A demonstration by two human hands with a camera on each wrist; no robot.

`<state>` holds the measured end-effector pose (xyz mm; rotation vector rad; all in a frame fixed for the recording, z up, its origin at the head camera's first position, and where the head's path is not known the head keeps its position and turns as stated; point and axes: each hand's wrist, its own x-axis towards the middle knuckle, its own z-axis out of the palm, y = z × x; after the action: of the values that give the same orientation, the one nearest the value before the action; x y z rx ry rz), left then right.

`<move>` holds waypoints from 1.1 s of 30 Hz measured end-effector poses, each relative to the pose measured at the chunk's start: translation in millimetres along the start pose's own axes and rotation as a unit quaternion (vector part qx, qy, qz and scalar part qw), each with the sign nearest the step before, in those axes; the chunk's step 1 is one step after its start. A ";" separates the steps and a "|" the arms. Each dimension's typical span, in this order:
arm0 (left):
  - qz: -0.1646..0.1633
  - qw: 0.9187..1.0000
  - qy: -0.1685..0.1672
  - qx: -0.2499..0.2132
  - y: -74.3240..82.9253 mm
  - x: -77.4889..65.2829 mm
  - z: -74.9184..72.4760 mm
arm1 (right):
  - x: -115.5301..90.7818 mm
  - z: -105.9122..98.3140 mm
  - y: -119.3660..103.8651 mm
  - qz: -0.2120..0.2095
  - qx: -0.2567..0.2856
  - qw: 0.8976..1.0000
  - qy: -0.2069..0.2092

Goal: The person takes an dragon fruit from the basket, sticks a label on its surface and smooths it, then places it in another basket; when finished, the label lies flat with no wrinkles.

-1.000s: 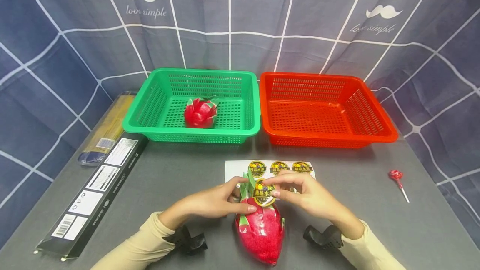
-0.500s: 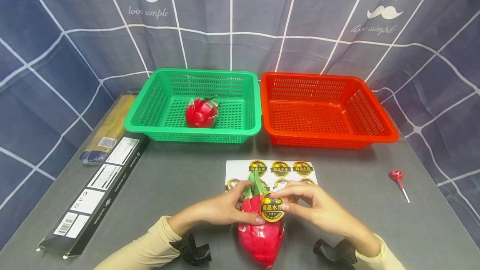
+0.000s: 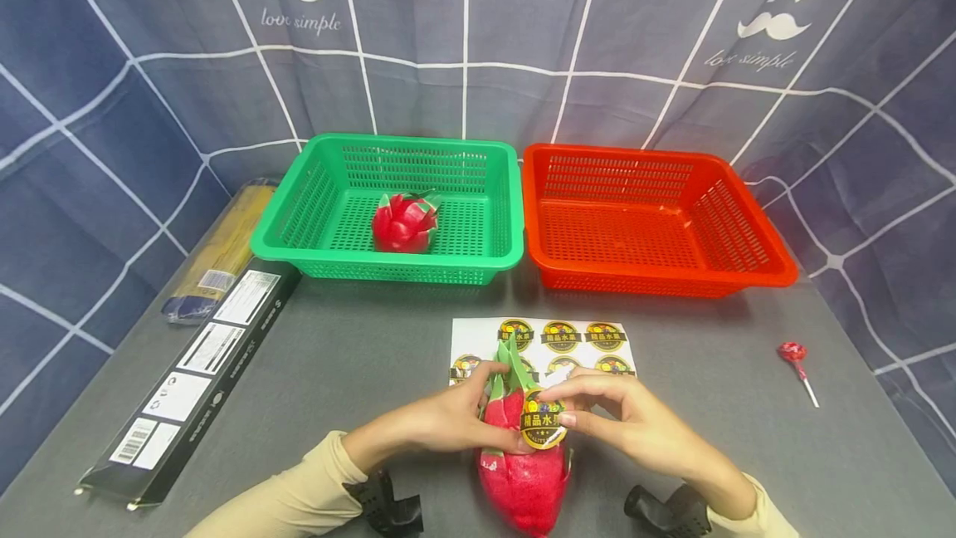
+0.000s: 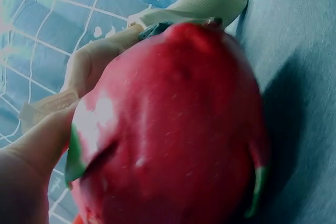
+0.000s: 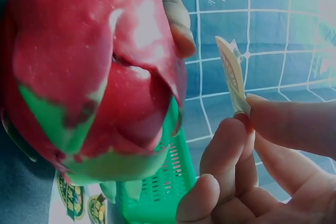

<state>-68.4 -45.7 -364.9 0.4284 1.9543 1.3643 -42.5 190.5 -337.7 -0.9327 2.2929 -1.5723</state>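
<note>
My left hand (image 3: pixel 441 418) holds a red dragon fruit (image 3: pixel 523 492) by its leafy end, the thumb lying across its top side. Green leaf tips point away from me. In the left wrist view the fruit (image 4: pixel 173 119) fills most of the picture. My right hand (image 3: pixel 635 426) pinches a round black-and-gold sticker (image 3: pixel 541 422) between thumb and fingertips. From the head the sticker overlaps the fruit's upper part. The right wrist view shows the sticker (image 5: pixel 232 72) nearly edge-on, with a gap between it and the fruit (image 5: pixel 94 56).
Behind the fruit lies a white sticker sheet (image 3: pixel 470 340). A green basket (image 3: pixel 388 266) holding another dragon fruit (image 3: pixel 404 224) stands beside a red basket (image 3: pixel 665 279). On the left are a long black box (image 3: pixel 187 380) and a yellow packet (image 3: pixel 224 247); a lollipop (image 3: pixel 795 359) lies right.
The pinched sticker and right hand have moved toward me and slightly right, over the fruit. The left hand and fruit have shifted slightly the same way. The head view has turned a little.
</note>
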 end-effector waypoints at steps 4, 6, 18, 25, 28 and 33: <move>-0.005 1.000 0.019 -0.015 -0.5 1.6 3.6 | -0.8 0.5 2.6 0.003 0.003 1.000 0.005; -0.003 0.999 0.028 -0.030 -0.4 2.9 4.8 | -1.7 0.3 3.1 0.007 0.007 1.000 0.010; 0.004 0.991 0.112 -0.071 -1.6 12.8 -12.0 | 1.1 -1.5 3.3 -0.005 0.051 0.995 0.087; 0.017 0.984 0.136 -0.116 -3.4 16.3 -27.2 | 8.5 1.2 3.7 0.024 0.072 0.991 0.115; 0.021 0.982 0.141 -0.122 -4.8 17.8 -29.9 | 12.8 1.9 5.1 0.054 0.086 0.989 0.105; 0.023 0.981 0.152 -0.118 -6.0 18.9 -31.0 | 20.8 3.5 7.4 0.123 0.068 0.987 0.081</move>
<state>-102.8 -57.3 -371.1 0.1596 1.9967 1.7524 -59.7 177.0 -342.1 -0.4854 2.2654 -1.7220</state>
